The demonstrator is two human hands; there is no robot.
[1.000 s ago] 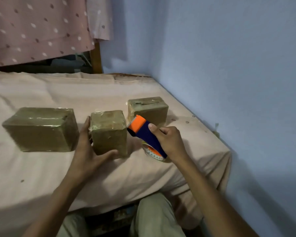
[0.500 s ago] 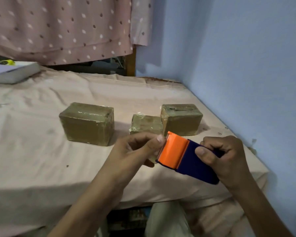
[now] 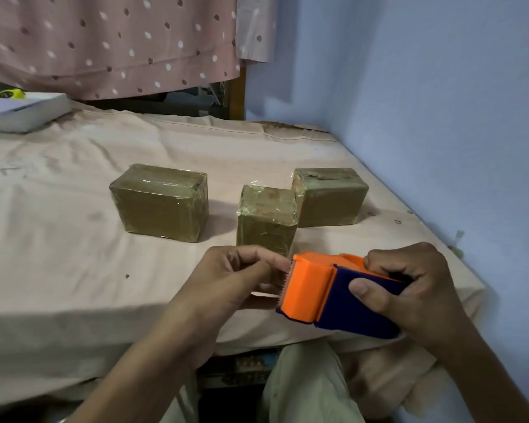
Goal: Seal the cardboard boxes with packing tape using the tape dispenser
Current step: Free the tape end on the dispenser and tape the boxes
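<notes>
Covering bed (image 3: 74, 270) pink sheet, blue wall (image 3: 440, 117), dotted curtain (image 3: 104, 41)

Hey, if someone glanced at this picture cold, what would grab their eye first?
Most likely the bright orange and blue tape dispenser near the bed's front edge, gripped by the right hand while the left hand picks at its toothed end. Behind it, three tape-wrapped cardboard boxes sit on the pale bedsheet. A polka-dot curtain hangs at the back.
</notes>
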